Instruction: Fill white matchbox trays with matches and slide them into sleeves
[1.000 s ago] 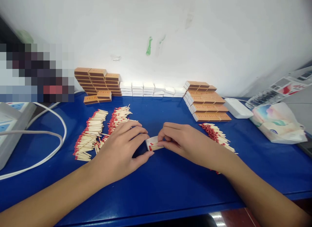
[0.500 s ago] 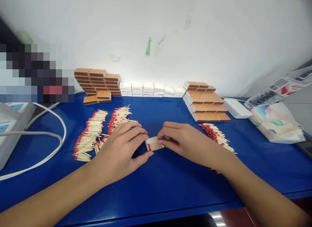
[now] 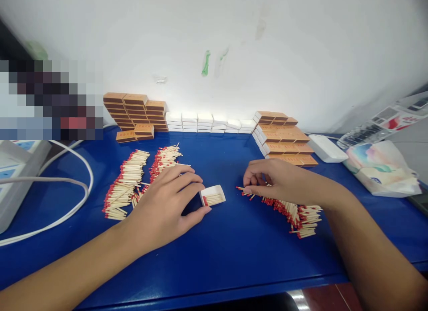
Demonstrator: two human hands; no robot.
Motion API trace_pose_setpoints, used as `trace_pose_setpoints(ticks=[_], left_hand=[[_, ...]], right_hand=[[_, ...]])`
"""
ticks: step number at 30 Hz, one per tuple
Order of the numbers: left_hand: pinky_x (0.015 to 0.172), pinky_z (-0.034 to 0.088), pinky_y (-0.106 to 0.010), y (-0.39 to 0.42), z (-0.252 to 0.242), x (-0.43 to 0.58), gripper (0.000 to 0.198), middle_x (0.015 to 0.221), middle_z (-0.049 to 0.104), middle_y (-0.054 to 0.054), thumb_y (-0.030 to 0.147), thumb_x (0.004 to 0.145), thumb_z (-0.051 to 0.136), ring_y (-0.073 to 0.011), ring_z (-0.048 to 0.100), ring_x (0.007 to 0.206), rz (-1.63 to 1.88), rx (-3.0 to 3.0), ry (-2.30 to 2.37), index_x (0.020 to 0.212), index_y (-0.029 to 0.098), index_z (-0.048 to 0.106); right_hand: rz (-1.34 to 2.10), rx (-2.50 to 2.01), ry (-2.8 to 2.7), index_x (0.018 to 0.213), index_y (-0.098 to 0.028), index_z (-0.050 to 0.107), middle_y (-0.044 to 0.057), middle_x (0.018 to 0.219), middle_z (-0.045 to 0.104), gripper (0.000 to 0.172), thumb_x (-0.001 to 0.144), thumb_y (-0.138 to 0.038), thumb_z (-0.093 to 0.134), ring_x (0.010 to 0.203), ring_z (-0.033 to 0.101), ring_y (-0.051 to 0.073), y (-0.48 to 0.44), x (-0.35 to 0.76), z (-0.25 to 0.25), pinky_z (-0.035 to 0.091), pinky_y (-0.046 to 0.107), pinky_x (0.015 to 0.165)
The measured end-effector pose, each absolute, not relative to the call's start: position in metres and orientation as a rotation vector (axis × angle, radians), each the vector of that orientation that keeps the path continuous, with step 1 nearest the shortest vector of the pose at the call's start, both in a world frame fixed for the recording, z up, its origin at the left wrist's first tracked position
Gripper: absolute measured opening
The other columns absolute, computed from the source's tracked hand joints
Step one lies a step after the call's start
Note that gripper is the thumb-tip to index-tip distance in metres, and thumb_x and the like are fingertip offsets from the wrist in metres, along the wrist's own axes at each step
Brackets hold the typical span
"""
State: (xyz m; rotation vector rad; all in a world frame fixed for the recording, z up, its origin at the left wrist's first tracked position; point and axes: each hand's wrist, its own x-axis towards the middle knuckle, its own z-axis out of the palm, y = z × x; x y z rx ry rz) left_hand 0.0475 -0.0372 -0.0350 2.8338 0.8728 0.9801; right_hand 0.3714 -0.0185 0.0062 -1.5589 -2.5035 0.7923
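Observation:
My left hand (image 3: 167,202) steadies a small white matchbox tray (image 3: 218,190) on the blue table, thumb and fingers closed on its left end. Several red-tipped matches (image 3: 214,199) lie side by side in the tray. To its right, my right hand (image 3: 276,179) pinches a few matches (image 3: 239,187) whose red heads poke out past the fingertips. Beneath that hand spreads a loose pile of matches (image 3: 306,222), partly covered by it. Two heaps of matches lie to the left: an outer heap (image 3: 122,182) and an inner heap (image 3: 163,159) partly behind my left hand.
Brown matchboxes are stacked at back left (image 3: 133,110) and back right (image 3: 284,133), with white trays (image 3: 204,123) piled between them against the wall. White cables (image 3: 88,177) and a power strip (image 3: 23,177) lie left. A white box (image 3: 327,148) and tissue pack (image 3: 381,168) stand right.
My right hand has left the tray and moved right to the matches, where its fingers now pinch a few. My left hand stays on the tray.

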Motion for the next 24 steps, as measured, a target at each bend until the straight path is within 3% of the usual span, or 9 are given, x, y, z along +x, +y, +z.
trace_pose_setpoints(ticks=[11,24], left_hand=[[0.11,0.059,-0.054,-0.036,-0.036,0.047,0.019,0.115,0.08,-0.01,0.032,0.101,0.076,-0.0333,0.068,0.124,0.985,2.836,0.868,0.112,0.016,0.075],[0.11,0.06,-0.054,-0.036,-0.036,0.047,0.019,0.115,0.08,-0.01,0.032,0.1,0.077,-0.0329,0.068,0.123,0.985,2.834,0.876,0.111,0.016,0.074]], right_hand=[[0.811,-1.559,-2.464,0.091,-0.024,0.072,0.003,0.083,0.071,0.041,0.104,-0.06,0.058,0.07,0.059,0.019,-0.018,0.363,0.004,0.043,0.034,0.064],[0.711,-1.561,-2.489,0.091,-0.024,0.071,0.002,0.081,0.068,0.032,0.102,-0.053,0.063,0.071,0.059,0.019,-0.019,0.359,0.002,0.042,0.034,0.064]])
